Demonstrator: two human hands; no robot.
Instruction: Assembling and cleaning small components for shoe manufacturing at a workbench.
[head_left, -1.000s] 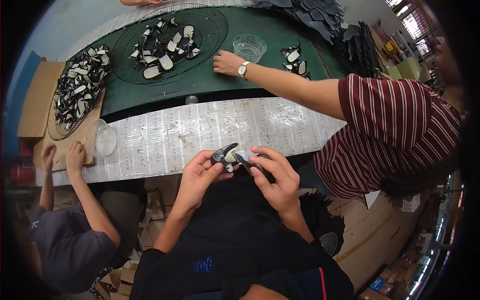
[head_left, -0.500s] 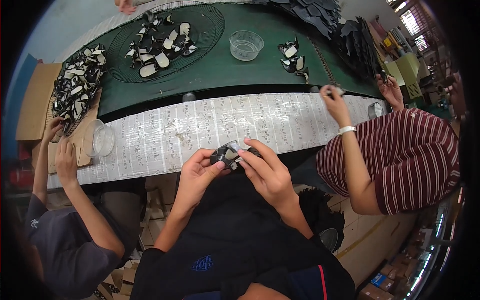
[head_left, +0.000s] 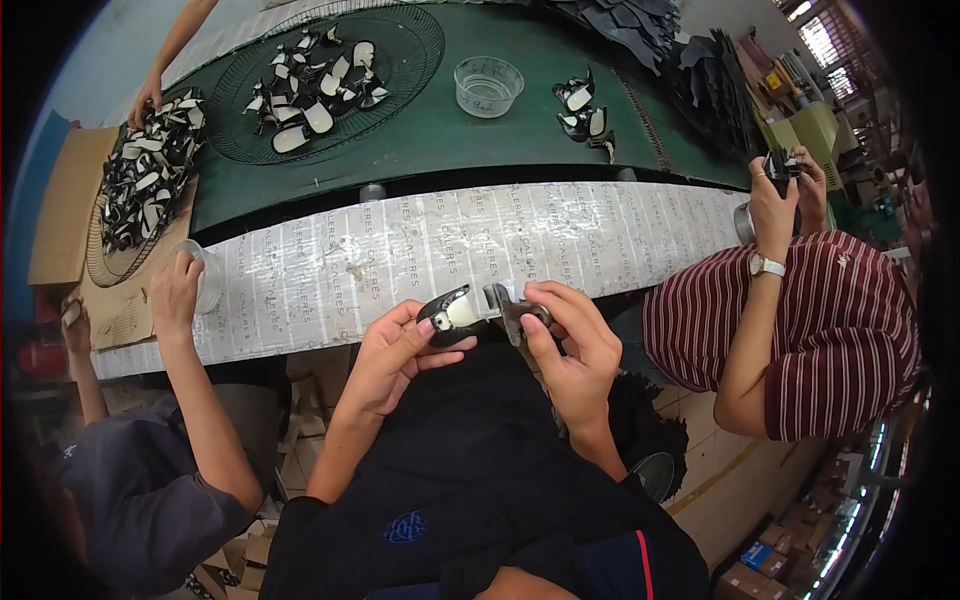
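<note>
My left hand (head_left: 387, 352) is closed around a small curved black piece (head_left: 460, 312) with a white inside, probably a shoe part. Its thumb presses on the near end of the piece. Closed around a dark metal plier-like tool (head_left: 514, 312) is my right hand (head_left: 582, 350), just to the right. The tool's broad flat jaws point at the piece's right end; I cannot tell whether they grip it. Both hands are over my lap, at the near edge of a table covered in silvery printed sheeting (head_left: 420, 240).
A round wire tray (head_left: 425, 75) of similar pieces lies on the green surface (head_left: 400, 150), by a clear plastic bowl (head_left: 488, 88). More pieces fill a basket (head_left: 150, 170) at left. Co-workers sit on both sides, the right one in a striped shirt (head_left: 800, 330); another person's arm (head_left: 180, 40) reaches in.
My right hand has moved right and now shows the metal tool. The left hand's piece is turned, white side more visible. The right co-worker's hands have moved away; another arm reaches into the left basket.
</note>
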